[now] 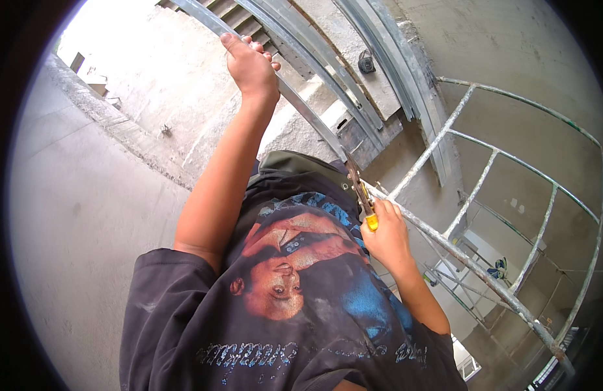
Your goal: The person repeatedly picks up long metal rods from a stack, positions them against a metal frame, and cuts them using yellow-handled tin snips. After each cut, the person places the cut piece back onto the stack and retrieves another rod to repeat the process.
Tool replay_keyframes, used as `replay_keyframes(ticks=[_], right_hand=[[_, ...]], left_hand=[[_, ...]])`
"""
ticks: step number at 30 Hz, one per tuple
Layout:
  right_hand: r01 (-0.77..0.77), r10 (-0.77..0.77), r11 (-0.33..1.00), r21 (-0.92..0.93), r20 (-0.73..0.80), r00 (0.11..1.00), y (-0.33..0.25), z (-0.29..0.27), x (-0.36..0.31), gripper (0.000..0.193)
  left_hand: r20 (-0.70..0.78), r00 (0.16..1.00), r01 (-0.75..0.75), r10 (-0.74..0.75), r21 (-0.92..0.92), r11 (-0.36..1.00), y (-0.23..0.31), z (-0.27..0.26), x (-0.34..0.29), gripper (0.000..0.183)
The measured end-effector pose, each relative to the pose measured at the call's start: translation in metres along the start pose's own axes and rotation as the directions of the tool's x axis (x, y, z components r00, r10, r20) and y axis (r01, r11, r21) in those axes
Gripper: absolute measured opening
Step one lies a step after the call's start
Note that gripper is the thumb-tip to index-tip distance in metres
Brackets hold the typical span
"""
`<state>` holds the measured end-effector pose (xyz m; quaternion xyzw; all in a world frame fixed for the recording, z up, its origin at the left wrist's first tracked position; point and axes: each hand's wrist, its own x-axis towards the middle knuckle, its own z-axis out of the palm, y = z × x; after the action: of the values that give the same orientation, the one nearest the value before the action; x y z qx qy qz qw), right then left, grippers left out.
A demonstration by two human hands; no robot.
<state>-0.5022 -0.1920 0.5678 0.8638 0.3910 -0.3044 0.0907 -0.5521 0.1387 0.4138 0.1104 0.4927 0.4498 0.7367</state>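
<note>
My left hand (252,70) is closed around a long, narrow metal profile (306,112) that slants down from the upper left toward my waist. In my right hand (387,236) are tin snips with yellow grips (372,222), held near my right hip. The dark jaws of the snips meet the lower end of the profile. Whether the blades have bitten into the metal cannot be made out. My fingers hide part of the snips' handles.
Several metal channels (394,62) lie ahead on a board, beside a black tape measure (366,62). A tubular scaffold frame (472,262) stands close on my right, with a lower level visible through it. Concrete stairs (244,25) descend beyond; a bare wall (86,215) rises left.
</note>
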Motion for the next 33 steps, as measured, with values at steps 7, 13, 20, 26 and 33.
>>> replay_keyframes(ticks=[7, 13, 20, 26, 33], right_hand=[[-0.126, 0.073, 0.907, 0.401, 0.146, 0.987, 0.000, -0.004, -0.002, 0.059], [-0.120, 0.076, 0.896, 0.427, 0.117, 0.990, 0.001, 0.002, -0.004, 0.049], [-0.262, 0.156, 0.827, 0.497, 0.245, 0.957, 0.006, -0.002, 0.004, 0.036], [-0.115, 0.040, 0.849, 0.516, 0.154, 0.987, 0.014, 0.003, 0.000, 0.054], [-0.067, 0.038, 0.913, 0.402, 0.078, 0.996, 0.015, 0.000, -0.001, 0.055]], left_hand=[[0.012, 1.000, 0.011, -0.011, -0.016, 1.000, -0.003, 0.002, 0.002, 0.066], [0.026, 1.000, 0.013, -0.013, -0.023, 1.000, -0.003, 0.004, 0.002, 0.065], [0.048, 0.999, 0.018, -0.015, -0.071, 0.997, -0.001, 0.010, 0.001, 0.065], [0.055, 0.998, 0.018, -0.014, -0.075, 0.997, -0.002, 0.010, 0.003, 0.064], [0.045, 0.999, 0.001, 0.001, -0.052, 0.999, -0.003, 0.009, 0.003, 0.064]])
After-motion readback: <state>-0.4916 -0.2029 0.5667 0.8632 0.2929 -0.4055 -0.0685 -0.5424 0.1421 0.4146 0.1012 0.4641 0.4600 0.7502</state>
